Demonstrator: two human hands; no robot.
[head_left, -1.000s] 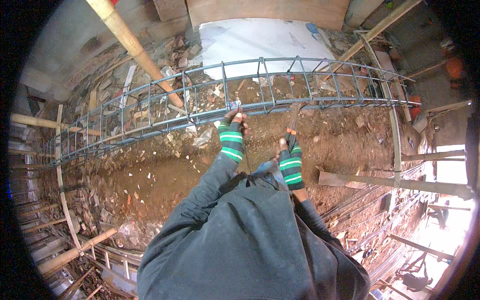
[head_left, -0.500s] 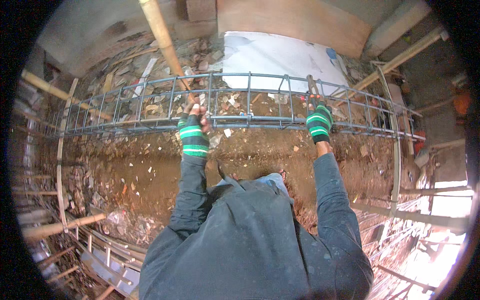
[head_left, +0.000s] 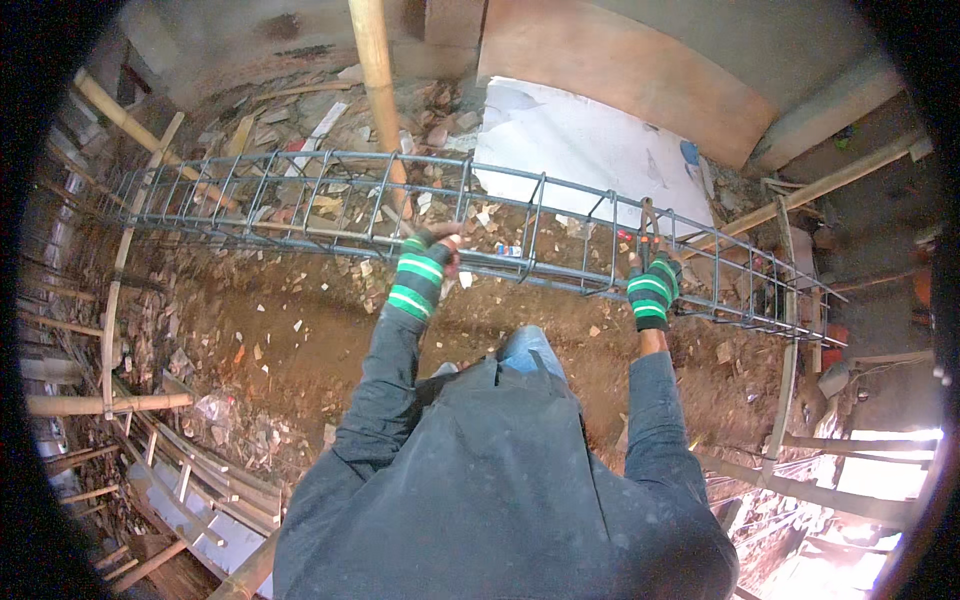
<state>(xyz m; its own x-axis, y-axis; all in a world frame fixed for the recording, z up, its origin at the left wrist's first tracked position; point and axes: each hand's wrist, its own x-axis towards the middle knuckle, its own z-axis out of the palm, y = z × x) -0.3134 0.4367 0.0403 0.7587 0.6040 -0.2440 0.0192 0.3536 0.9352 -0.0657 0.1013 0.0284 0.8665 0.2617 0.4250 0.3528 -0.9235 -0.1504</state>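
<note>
A long rebar cage (head_left: 540,208) of straight bars and square stirrups runs across in front of me, dropping toward the right. My left hand (head_left: 425,265), in a green and black striped fingerless glove, is at its near bars. Its fingers are curled and a little blurred, so what they pinch is hidden. Farther right, my right hand (head_left: 652,285) wears a matching glove and is wrapped round the handles of pincers (head_left: 648,215). The pincers' head points away from me, over the cage.
Wooden posts (head_left: 122,290) hold the cage at both ends. A bamboo pole (head_left: 375,75) slants down behind it, beside a white sheet (head_left: 590,150) on the rubble. Brown soil (head_left: 310,330) with scattered chips lies underneath. Timber and bamboo (head_left: 110,403) stand at the lower left.
The view has turned, so the cage now slopes down to the right. My left hand sits farther right in the picture, its fingers blurred. My right hand still grips the pincers.
</note>
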